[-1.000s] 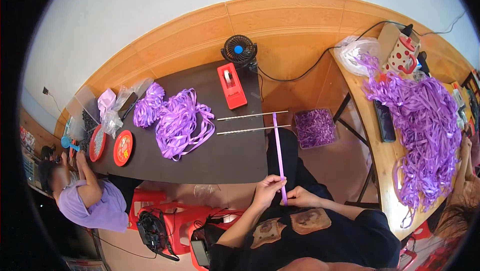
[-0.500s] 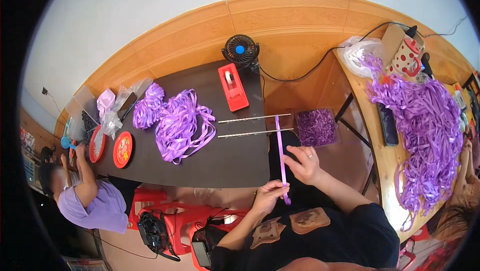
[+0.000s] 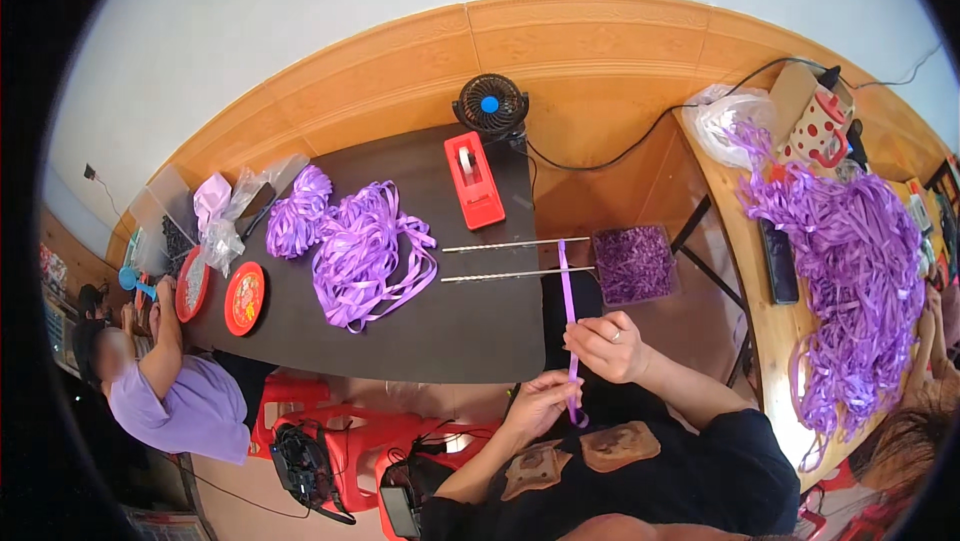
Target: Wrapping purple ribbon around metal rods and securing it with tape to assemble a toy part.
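Observation:
A narrow purple ribbon (image 3: 567, 291) runs from two thin metal rods down toward my body. The far rod (image 3: 500, 245) and the near rod (image 3: 500, 276) stick out past the table's right edge, and the ribbon crosses both. My left hand (image 3: 543, 403) pinches the ribbon near its lower end, where a short tail curls below the fingers. Higher up, my right hand (image 3: 608, 346), with a ring on one finger, has its fingertips closed on the ribbon. A loose heap of purple ribbon (image 3: 365, 256) lies on the dark table (image 3: 430, 341), left of the rods.
A red tape dispenser (image 3: 474, 181) and a black fan (image 3: 490, 106) stand at the table's back. A bin of purple pieces (image 3: 634, 263) sits beyond the rods. Ribbon (image 3: 850, 281) covers a wooden table on the right. Another person (image 3: 180, 396) works at far left, beside red plates (image 3: 245, 298).
My right hand has moved down and left, its spread fingers closing onto the ribbon. My left hand has shifted slightly down, still pinching. The view has tilted a little.

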Available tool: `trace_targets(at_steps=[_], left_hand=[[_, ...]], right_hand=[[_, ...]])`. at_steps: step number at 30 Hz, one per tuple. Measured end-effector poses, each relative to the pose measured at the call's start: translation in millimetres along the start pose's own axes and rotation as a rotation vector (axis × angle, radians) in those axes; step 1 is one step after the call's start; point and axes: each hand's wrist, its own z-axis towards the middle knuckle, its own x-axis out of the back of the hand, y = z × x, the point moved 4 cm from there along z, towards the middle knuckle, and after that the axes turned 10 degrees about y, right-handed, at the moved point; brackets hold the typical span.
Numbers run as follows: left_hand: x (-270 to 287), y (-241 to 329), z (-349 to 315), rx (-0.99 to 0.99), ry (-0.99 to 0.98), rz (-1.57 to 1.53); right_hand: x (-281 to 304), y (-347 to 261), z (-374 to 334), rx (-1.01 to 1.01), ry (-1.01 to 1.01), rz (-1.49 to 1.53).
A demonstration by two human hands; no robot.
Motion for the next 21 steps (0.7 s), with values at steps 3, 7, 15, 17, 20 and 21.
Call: trace_targets(at_steps=[3, 7, 15, 17, 20, 21], left_hand=[[7, -7, 11, 0.115, -0.135, -0.256], [16, -13, 25, 0.147, -0.039, -0.190], [-8, -18, 74, 0.031, 0.104, 0.149], [-10, -14, 94, -0.059, 0.211, 0.182], [-18, 3, 116, -0.250, 0.287, 0.196], [-25, 13, 119, -0.286, 0.305, 0.209]], right_hand=[[6, 11, 19, -0.108, 0.007, 0.082], [8, 48, 56, -0.189, -0.004, 0.144], [-70, 165, 53, -1.000, -0.075, 0.647], [-94, 181, 27, -1.163, -0.111, 0.775], [-117, 189, 3, -1.371, -0.132, 0.993], [-121, 191, -6, -1.441, -0.123, 1.038]])
